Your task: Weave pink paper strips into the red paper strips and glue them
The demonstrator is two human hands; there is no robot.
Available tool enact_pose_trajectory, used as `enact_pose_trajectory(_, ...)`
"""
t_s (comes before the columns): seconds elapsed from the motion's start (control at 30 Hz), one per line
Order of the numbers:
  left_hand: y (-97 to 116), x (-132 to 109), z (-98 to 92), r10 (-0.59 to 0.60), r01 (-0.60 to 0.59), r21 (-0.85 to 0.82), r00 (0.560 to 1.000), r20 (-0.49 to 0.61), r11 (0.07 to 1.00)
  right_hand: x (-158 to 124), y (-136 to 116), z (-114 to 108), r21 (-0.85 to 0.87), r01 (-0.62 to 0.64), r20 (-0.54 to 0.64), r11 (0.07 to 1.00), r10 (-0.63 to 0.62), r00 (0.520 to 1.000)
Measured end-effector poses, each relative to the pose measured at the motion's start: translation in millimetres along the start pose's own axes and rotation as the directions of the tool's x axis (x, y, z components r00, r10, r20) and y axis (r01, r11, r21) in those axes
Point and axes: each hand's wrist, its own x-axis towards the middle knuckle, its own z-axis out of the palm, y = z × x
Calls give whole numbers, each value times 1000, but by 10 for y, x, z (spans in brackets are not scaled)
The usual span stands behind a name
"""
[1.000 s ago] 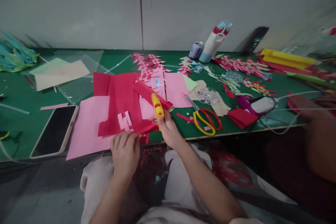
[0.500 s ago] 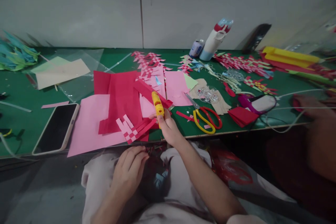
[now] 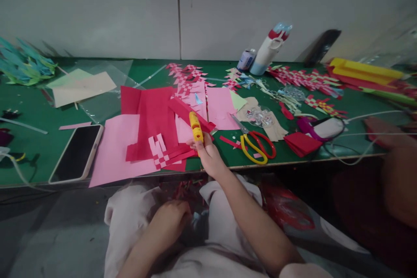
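Note:
My right hand [image 3: 208, 156] is closed around a yellow hand tool [image 3: 196, 128], held over the table's front edge; its exact kind is unclear. Just left of it lies a partly woven piece of pink and red paper strips [image 3: 159, 156]. Behind the tool a folded red paper strip [image 3: 185, 110] rests on pink paper. Down over my lap is my left hand [image 3: 169, 223], its fingers curled and partly hidden; whatever they hold cannot be made out. Beside those fingers a light-blue bit [image 3: 201, 217] shows.
Yellow-and-red-handled scissors [image 3: 257, 145] lie right of my right hand. A phone [image 3: 76, 154] sits left, beside pink paper [image 3: 114, 152] and red paper [image 3: 156, 113]. At the back stand a bottle [image 3: 269, 50] and a can [image 3: 246, 60]. Another person's arm [image 3: 400, 173] is at far right.
My left hand has dropped lower, its fingers turned down toward the lap and partly covering the light-blue bit. My right hand still holds the yellow tool. The view has shifted slightly.

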Motion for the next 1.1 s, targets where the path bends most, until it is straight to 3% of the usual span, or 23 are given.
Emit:
enact_pose_trajectory(0.1,125,-24,-61,44,-44,-59,999,-1,997,2,0,0,51,-15,1,999,15,1000)
enact_pose_trajectory(0.3,265,46,-118,55,-55,78,998,5,995,-14,-12,5,223,-22,6,974,22,1000)
enact_pose_trajectory(0.4,271,57,-194,102,-102,-19,995,-9,995,-25,-31,0,313,-13,-12,950,17,1000)
enact_pose_trajectory(0.5,262,29,-346,136,-141,-77,988,-73,987,-32,-48,-25,393,15,-36,919,0,999)
enact_pose_trajectory(0.57,234,12,-466,116,-119,-7,977,-180,993,-33,-47,-49,414,30,-58,910,-7,998)
enact_pose_trajectory(0.7,109,21,-637,133,-62,192,915,-381,979,-32,-27,-89,444,45,-101,895,0,995)
enact_pose_trajectory(0.83,-22,82,-672,244,-3,391,786,-568,920,-42,-49,-94,504,22,-56,863,7,998)
enact_pose_trajectory(0.97,-81,152,-674,350,40,512,683,-641,858,-69,-131,-80,553,-25,39,833,4,999)
enact_pose_trajectory(1.1,-125,196,-671,370,73,536,644,-669,841,-85,-176,-77,551,-51,94,833,-2,996)
